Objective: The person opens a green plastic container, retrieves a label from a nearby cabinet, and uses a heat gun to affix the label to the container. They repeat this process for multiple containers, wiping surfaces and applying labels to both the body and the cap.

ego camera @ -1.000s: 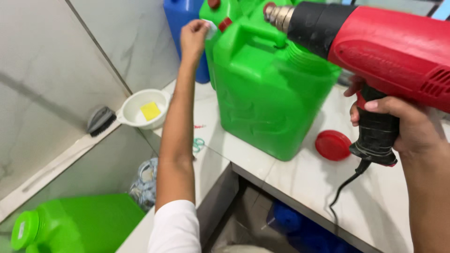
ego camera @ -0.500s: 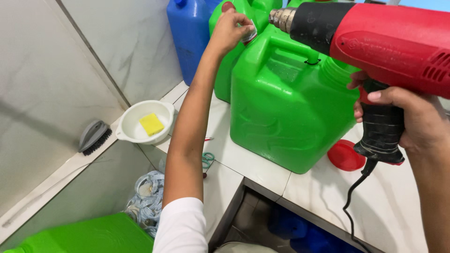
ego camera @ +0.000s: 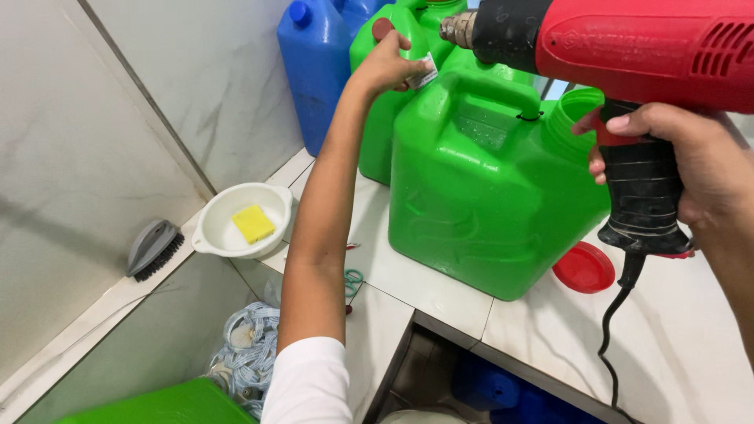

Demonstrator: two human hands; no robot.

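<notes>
The big green plastic jerrycan [ego camera: 491, 177] stands on the white tiled counter [ego camera: 691, 338] with its spout uncapped — its round red cap [ego camera: 583, 267] lies on the counter below the right hand [ego camera: 691, 161]. By the look of it, a label is part-peeled and heating is under way. The right hand is clamped round the grip of the red-and-black heat gun [ego camera: 628, 47], nozzle aimed leftward. The left hand [ego camera: 385, 67], arm stretched forward, pinches a small white label scrap [ego camera: 425, 72] just off the nozzle tip.

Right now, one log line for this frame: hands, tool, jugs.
left hand: pinching small label | right hand: gripping red heat gun | big green plastic jerrycan: uncapped | round red cap: on counter
</notes>
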